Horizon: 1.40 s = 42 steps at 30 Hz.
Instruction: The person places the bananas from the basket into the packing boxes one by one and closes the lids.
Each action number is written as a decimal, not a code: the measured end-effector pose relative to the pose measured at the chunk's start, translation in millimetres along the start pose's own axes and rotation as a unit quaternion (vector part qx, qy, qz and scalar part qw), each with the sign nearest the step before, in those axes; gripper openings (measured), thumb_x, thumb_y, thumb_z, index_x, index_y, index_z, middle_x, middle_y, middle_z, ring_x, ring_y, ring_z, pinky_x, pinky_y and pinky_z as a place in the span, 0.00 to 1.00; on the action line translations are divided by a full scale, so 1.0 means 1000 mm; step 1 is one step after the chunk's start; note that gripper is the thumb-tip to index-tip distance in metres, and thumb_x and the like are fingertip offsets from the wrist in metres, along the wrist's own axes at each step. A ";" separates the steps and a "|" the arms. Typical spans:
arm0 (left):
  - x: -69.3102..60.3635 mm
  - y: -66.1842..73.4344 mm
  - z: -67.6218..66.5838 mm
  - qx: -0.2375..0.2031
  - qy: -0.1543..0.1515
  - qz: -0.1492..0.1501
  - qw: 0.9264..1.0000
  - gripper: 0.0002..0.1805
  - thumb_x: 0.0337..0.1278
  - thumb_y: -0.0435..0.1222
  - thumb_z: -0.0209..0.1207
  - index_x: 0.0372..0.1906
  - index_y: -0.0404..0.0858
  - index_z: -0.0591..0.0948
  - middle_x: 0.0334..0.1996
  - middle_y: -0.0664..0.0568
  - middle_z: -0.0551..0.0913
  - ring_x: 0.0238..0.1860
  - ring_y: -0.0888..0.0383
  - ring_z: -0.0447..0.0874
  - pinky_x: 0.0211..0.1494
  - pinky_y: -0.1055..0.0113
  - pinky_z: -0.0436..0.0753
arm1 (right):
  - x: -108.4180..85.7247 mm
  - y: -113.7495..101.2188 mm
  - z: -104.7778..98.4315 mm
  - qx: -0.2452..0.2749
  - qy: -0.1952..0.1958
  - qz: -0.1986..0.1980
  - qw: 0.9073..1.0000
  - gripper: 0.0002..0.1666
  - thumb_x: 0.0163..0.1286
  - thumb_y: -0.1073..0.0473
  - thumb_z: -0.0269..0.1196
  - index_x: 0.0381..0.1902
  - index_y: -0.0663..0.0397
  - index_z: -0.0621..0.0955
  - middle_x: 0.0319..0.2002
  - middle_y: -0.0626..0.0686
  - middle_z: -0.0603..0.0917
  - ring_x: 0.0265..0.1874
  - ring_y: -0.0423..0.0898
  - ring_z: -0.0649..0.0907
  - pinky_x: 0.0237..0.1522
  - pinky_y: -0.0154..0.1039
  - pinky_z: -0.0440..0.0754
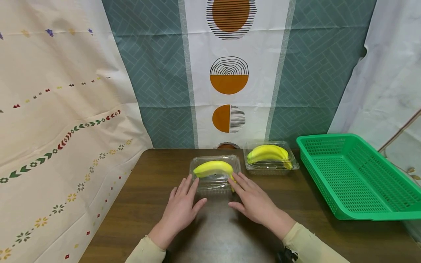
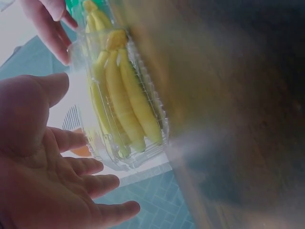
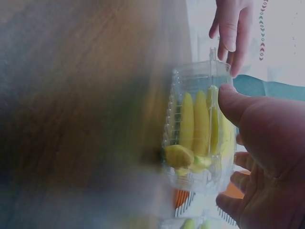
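A clear plastic clamshell box point(image 1: 210, 186) with a bunch of yellow bananas point(image 1: 213, 167) in it stands on the brown table, its lid down. My left hand point(image 1: 180, 208) is at the box's front left, fingers spread and straight. At the front right corner is my right hand point(image 1: 255, 201), its fingers extended over the box's edge in the head view. Whether the fingertips touch the plastic I cannot tell. Both wrist views show the banana bunch point(image 2: 121, 98) through the box's side, with the left palm point(image 2: 43, 176) and right palm point(image 3: 276, 157) bare of any object.
Behind and to the right, a second clear box point(image 1: 294, 164) with bananas stands near the back curtain point(image 1: 164, 73). A green plastic basket point(image 1: 345, 210) is at the table's right side. Patterned cloth point(image 1: 65, 109) hangs along the left.
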<state>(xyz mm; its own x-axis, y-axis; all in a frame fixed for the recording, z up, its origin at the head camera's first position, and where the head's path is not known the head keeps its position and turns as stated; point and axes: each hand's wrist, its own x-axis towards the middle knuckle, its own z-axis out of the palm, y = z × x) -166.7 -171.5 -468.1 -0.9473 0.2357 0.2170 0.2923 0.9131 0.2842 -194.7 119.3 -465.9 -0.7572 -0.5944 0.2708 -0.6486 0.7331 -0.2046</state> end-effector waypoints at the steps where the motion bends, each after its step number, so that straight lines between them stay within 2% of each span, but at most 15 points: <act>1: 0.001 0.000 0.000 -0.001 0.000 0.000 1.000 0.43 0.78 0.56 0.66 0.84 0.36 0.70 0.85 0.34 0.62 0.84 0.33 0.60 0.78 0.27 0.65 | 0.001 0.001 0.000 -0.002 0.001 -0.001 1.000 0.49 0.78 0.40 0.72 0.84 0.61 0.70 0.83 0.65 0.68 0.84 0.65 0.64 0.80 0.62 0.67; 14: 0.024 -0.007 0.004 -0.026 -0.022 -0.020 0.999 0.45 0.78 0.56 0.66 0.86 0.37 0.67 0.87 0.35 0.58 0.86 0.33 0.54 0.80 0.27 0.61 | 0.020 0.009 -0.002 -0.015 -0.018 0.007 1.000 0.49 0.79 0.40 0.70 0.84 0.63 0.69 0.82 0.67 0.68 0.83 0.67 0.64 0.80 0.62 0.66; 23: 0.040 -0.010 0.005 -0.020 -0.021 -0.010 1.000 0.44 0.80 0.56 0.63 0.86 0.36 0.66 0.87 0.34 0.58 0.87 0.34 0.54 0.80 0.27 0.59 | 0.031 0.015 -0.003 -0.016 -0.025 0.020 0.999 0.49 0.80 0.40 0.70 0.84 0.64 0.68 0.83 0.67 0.66 0.83 0.67 0.64 0.79 0.63 0.67; 35: 0.058 -0.012 0.006 -0.033 -0.034 -0.017 0.999 0.45 0.80 0.56 0.64 0.86 0.35 0.65 0.87 0.34 0.57 0.87 0.33 0.51 0.81 0.27 0.57 | 0.044 0.022 -0.002 -0.024 -0.024 0.030 0.999 0.48 0.81 0.41 0.69 0.84 0.65 0.68 0.84 0.68 0.64 0.83 0.68 0.65 0.78 0.63 0.69; 42: 0.067 -0.014 0.006 -0.022 -0.042 -0.018 0.999 0.45 0.81 0.58 0.61 0.87 0.35 0.64 0.88 0.35 0.55 0.88 0.34 0.50 0.82 0.28 0.58 | 0.050 0.026 -0.001 -0.029 -0.028 0.036 0.999 0.49 0.81 0.39 0.68 0.84 0.65 0.68 0.84 0.68 0.64 0.83 0.68 0.64 0.79 0.63 0.68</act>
<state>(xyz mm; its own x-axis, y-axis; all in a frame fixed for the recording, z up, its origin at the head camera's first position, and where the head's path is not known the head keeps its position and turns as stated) -235.4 -166.0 -463.3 -0.9646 0.2313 0.1266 0.2610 0.9067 0.3314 -249.3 108.9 -457.0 -0.8055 -0.5562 0.2046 -0.5885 0.7912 -0.1664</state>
